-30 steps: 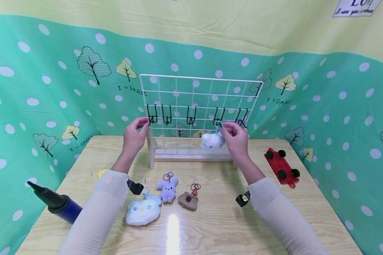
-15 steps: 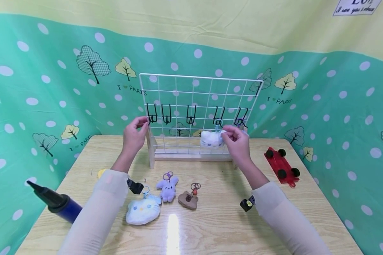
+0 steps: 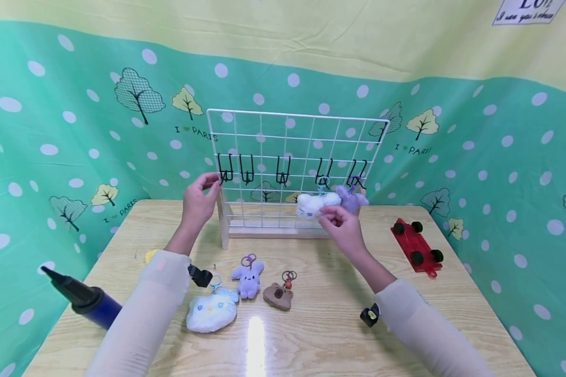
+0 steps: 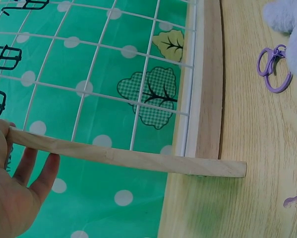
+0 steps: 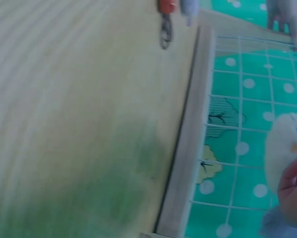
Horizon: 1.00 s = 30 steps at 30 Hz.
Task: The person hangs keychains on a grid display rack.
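While the left hand point(image 3: 200, 196) has its thumb and fingers around the wooden side post point(image 4: 103, 153) of the grid rack point(image 3: 283, 114), the right hand point(image 3: 345, 230) has bent fingers at the white plush's point(image 3: 307, 204) lower edge; from my remote seat I can't tell whether they're pinching or just touching it. That plush hangs by its blue ring point(image 3: 322, 187) at the second hook point(image 3: 328, 169) from the right, right beside a lavender plush point(image 3: 352, 201). I've also got a brown keychain point(image 3: 278, 297) lying on the table point(image 3: 320, 335).
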Tool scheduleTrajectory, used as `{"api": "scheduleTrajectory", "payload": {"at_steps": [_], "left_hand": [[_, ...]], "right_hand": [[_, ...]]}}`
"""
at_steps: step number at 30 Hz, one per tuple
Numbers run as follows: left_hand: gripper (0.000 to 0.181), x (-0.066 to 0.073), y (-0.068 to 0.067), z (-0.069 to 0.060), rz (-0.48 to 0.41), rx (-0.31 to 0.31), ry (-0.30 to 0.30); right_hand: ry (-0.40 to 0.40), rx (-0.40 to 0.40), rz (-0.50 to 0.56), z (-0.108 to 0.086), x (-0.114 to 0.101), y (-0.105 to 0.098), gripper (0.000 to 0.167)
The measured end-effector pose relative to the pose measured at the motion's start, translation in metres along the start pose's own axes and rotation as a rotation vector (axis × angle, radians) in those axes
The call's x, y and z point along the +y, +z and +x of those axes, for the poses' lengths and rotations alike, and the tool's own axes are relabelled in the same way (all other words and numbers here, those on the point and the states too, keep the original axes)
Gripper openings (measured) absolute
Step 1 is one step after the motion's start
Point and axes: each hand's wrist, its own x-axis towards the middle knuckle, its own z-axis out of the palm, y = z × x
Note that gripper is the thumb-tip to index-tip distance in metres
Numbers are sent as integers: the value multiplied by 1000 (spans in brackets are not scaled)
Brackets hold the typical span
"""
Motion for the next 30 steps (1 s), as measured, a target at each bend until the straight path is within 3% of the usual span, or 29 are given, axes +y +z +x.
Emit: {"api": "scheduleTrajectory", "payload": {"at_steps": [15,24,30], "left_hand": [[30,2,-1,-2,-7,-3,1],[31,0,-1,-2,-10,-3,4],[31,2,-1,-2,-7,-6,6]], "right_hand": [[-49,-211,-142,-11,24,20,17],[-6,-406,-260,-19,31,31,22],[-23,-518,-287,-22,36,39,21]]}}
